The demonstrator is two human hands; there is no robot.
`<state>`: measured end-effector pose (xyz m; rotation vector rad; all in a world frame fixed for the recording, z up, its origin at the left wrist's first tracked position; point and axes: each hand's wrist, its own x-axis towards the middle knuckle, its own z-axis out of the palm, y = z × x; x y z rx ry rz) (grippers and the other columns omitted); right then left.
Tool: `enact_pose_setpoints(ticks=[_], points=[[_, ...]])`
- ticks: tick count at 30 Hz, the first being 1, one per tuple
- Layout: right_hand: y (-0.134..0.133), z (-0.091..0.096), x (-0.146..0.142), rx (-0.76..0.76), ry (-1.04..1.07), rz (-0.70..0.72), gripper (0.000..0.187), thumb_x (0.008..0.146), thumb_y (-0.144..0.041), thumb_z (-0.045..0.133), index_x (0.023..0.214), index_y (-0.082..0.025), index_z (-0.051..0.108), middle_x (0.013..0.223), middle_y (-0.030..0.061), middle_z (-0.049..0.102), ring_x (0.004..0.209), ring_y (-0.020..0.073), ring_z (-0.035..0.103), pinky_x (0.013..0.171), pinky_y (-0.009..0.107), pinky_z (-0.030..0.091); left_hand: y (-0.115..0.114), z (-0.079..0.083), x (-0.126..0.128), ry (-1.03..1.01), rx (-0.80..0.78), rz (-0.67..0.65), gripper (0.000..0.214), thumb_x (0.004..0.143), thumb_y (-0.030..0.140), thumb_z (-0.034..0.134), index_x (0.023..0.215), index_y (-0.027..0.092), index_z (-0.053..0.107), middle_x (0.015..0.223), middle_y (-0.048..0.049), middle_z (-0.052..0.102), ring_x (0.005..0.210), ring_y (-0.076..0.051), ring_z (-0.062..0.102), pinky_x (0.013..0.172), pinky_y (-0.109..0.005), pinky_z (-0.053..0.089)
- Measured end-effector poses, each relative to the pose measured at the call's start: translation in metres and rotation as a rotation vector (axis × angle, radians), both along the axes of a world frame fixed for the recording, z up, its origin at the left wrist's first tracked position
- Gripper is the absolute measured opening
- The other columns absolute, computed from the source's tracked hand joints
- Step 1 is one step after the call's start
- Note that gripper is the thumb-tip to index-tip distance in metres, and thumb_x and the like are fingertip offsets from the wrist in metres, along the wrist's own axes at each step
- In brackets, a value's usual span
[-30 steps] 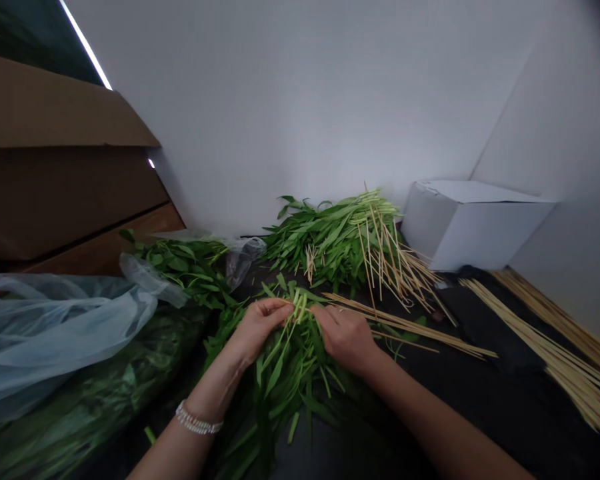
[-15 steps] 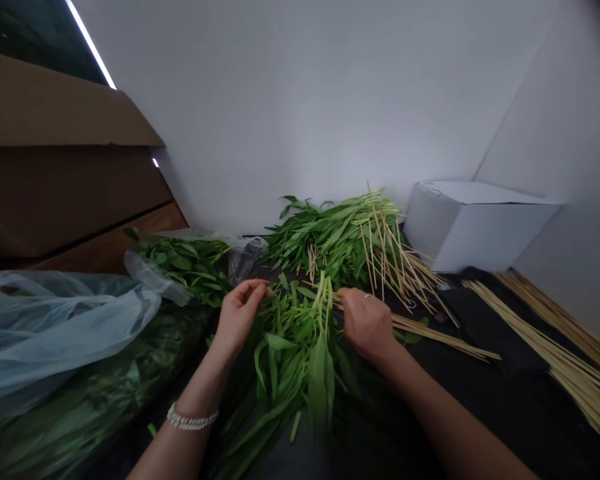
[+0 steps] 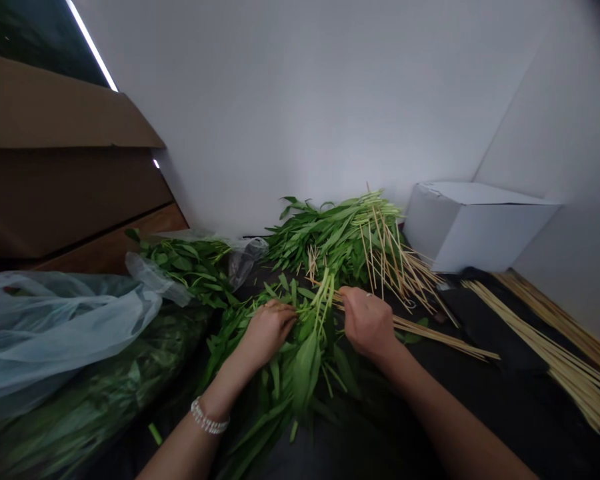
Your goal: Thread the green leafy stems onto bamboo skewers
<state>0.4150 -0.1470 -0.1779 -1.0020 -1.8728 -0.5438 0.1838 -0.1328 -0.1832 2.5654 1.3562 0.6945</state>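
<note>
My left hand (image 3: 270,328) reaches into the pile of leafy greens (image 3: 306,373) in front of me, its fingers bent and pressed together on the greens. Its fingertips are partly hidden by the hand and leaves. Pale green stems (image 3: 325,290) stick up from the pile between both hands. My right hand (image 3: 369,321), with a ring on it, is closed round a thin bunch of wooden skewers (image 3: 445,338). The skewers' tips come out on the left by the stems, and their other ends trail to the right.
Behind lies a heap of greens (image 3: 325,230) with loose skewers (image 3: 405,267) across it. More skewers (image 3: 555,360) lie at right, near a white box (image 3: 485,230). Plastic bags (image 3: 65,327) of greens are at left, below a cardboard box (image 3: 60,193). The surface (image 3: 405,427) is dark.
My left hand has moved right and down from beside the pile into the greens, and some leaves and stems have shifted. My right hand stays almost in place with the skewers.
</note>
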Motion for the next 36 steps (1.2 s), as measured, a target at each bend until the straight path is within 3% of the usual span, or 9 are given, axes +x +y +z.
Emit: enact_pose_setpoints(ticks=[3,8,14,20,27,36], points=[[0.000,0.000,-0.001,0.003,-0.002,0.002,0.026,0.095,-0.013,0.035,0.097,-0.012,0.061,0.069,0.0033,0.059,0.063,0.0156,0.053,0.063,0.028,0.034,0.002,0.002,-0.003,-0.112,0.067,0.042,0.019,0.087,0.024,0.056,0.090,0.022,0.075,0.095,-0.0079,0.074,0.091,-0.023,0.063,0.085,-0.036,0.044],[-0.001,0.000,-0.004,-0.001,-0.006,0.007,0.027,0.095,-0.013,0.035,0.095,-0.012,0.062,0.068,0.0030,0.058,0.062,0.0154,0.052,0.062,0.028,0.035,0.001,0.011,-0.007,-0.434,0.139,0.256,0.011,0.079,0.031,0.067,0.079,0.021,0.072,0.084,-0.0046,0.073,0.082,-0.020,0.064,0.080,-0.033,0.048],[-0.001,-0.006,-0.007,-0.029,-0.040,0.032,0.027,0.094,-0.014,0.035,0.097,-0.012,0.062,0.071,0.0041,0.061,0.063,0.0151,0.053,0.061,0.028,0.036,0.000,0.021,-0.005,-0.816,-0.150,0.291,0.040,0.071,0.036,0.074,0.106,0.017,0.068,0.080,-0.0033,0.074,0.076,-0.018,0.067,0.076,-0.029,0.049],[-0.001,-0.013,-0.012,-0.070,-0.122,0.045,0.027,0.093,-0.014,0.038,0.101,-0.013,0.063,0.074,0.0045,0.063,0.066,0.0153,0.055,0.063,0.028,0.036,-0.001,0.020,-0.003,-1.099,-0.482,0.255,0.040,0.067,0.042,0.079,0.097,0.016,0.073,0.091,-0.0090,0.077,0.084,-0.020,0.068,0.079,-0.028,0.049],[-0.002,-0.015,-0.013,-0.051,-0.157,0.033,0.029,0.091,-0.013,0.039,0.104,-0.013,0.065,0.073,0.0042,0.064,0.060,0.0153,0.052,0.059,0.030,0.034,-0.004,0.021,-0.001,-1.156,-0.571,0.225,0.031,0.070,0.039,0.078,0.092,0.018,0.074,0.091,-0.0075,0.077,0.084,-0.017,0.068,0.075,-0.023,0.047],[-0.002,-0.015,-0.015,-0.050,-0.178,0.024,0.029,0.088,-0.011,0.041,0.104,-0.013,0.065,0.073,0.0043,0.063,0.061,0.0153,0.051,0.059,0.029,0.033,-0.005,0.019,0.000,-1.150,-0.531,0.230,0.031,0.071,0.042,0.077,0.089,0.016,0.074,0.088,-0.0074,0.076,0.080,-0.017,0.067,0.073,-0.024,0.048]])
